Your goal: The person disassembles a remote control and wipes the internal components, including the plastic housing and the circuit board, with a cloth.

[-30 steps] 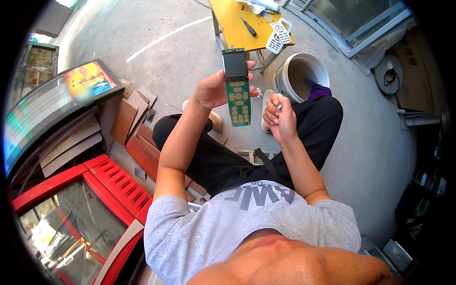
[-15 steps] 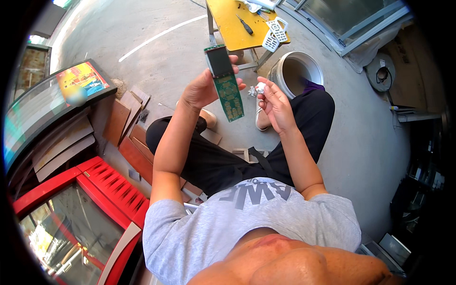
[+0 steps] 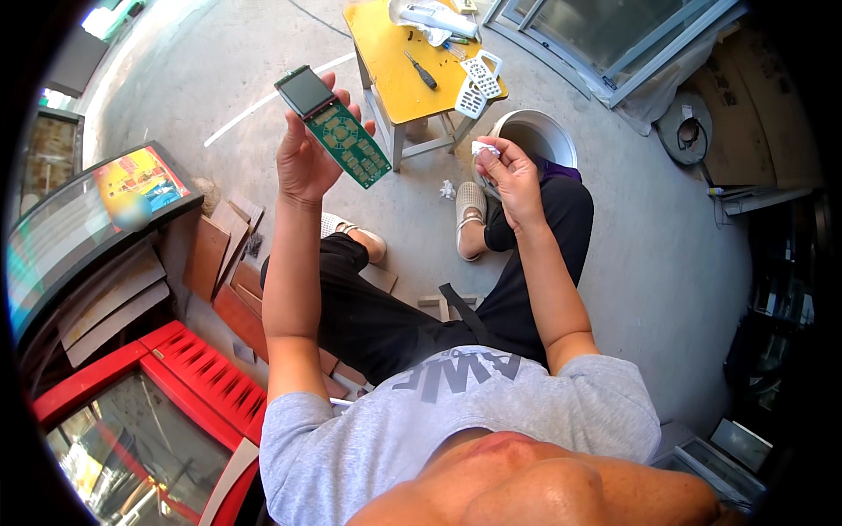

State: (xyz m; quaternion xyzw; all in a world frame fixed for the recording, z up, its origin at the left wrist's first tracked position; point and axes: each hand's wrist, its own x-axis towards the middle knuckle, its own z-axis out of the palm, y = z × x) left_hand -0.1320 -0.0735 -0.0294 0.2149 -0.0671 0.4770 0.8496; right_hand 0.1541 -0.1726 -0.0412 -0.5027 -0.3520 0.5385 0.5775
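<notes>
My left hand (image 3: pixel 305 167) is closed around the edge of a long green circuit board (image 3: pixel 353 147) with a dark rectangular screen (image 3: pixel 304 89) at its upper end. The board is tilted, and its face with gold button pads shows. Between the thumb and fingers of my right hand (image 3: pixel 516 186) is a crumpled white tissue (image 3: pixel 484 149), held apart from the board. Another crumpled tissue (image 3: pixel 447 189) lies on the floor between my hands, beside my right shoe.
A yellow-topped stool (image 3: pixel 395 88) stands ahead, bearing a screwdriver (image 3: pixel 421 72), perforated white plastic covers (image 3: pixel 480 81) and a white casing (image 3: pixel 438 17). A white bucket (image 3: pixel 561 136) is beside my right knee. Wooden boards (image 3: pixel 207 254) and a red-framed cabinet (image 3: pixel 206 377) are at the left.
My left hand has moved left with the circuit board, whose lower end now swings farther right. My right hand still pinches the tissue. The view has shifted slightly.
</notes>
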